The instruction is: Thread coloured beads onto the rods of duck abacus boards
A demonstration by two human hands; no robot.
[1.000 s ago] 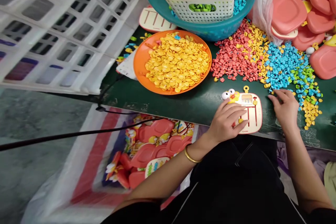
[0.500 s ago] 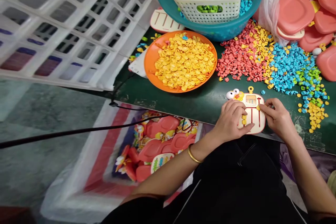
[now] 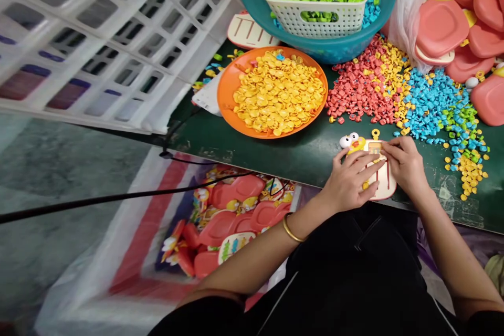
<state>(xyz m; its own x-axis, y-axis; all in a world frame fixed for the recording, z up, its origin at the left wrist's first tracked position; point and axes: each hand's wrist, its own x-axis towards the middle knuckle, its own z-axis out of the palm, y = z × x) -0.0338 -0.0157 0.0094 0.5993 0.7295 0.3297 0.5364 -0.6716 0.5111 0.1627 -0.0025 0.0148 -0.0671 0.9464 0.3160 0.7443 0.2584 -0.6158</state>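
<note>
Leftward and farther up the cream board (image 3: pixel 389 189) goes the right hand (image 3: pixel 407 165), compared with half a second ago, when its fingertips were at the rightmost slot; the left hand (image 3: pixel 350 178) now reaches farther across the middle. Both sets of fingertips meet near the board's small window (image 3: pixel 374 147), which suggests that close fingertip work has shifted to that far end.

Nearest, the board lies flat by the table's near edge. Left fingers lie open and spread over its left half, resting rather than clenched, with a yellow piece (image 3: pixel 365 185) just beside them. Right thumb and forefinger are drawn close together (whether they pinch anything, I cannot tell). A duck head (image 3: pixel 356 144) juts from the board's far-left corner.

Farther off, an orange dish (image 3: pixel 226 97) of yellow discs (image 3: pixel 279 94) sits to the left; red pieces (image 3: pixel 358 89) and blue pieces (image 3: pixel 427 102) spread to the right. Farthest stand a teal basin (image 3: pixel 315 51), a white basket (image 3: pixel 275 10) in it, and, right, stacked red boards (image 3: pixel 443 26).
</note>
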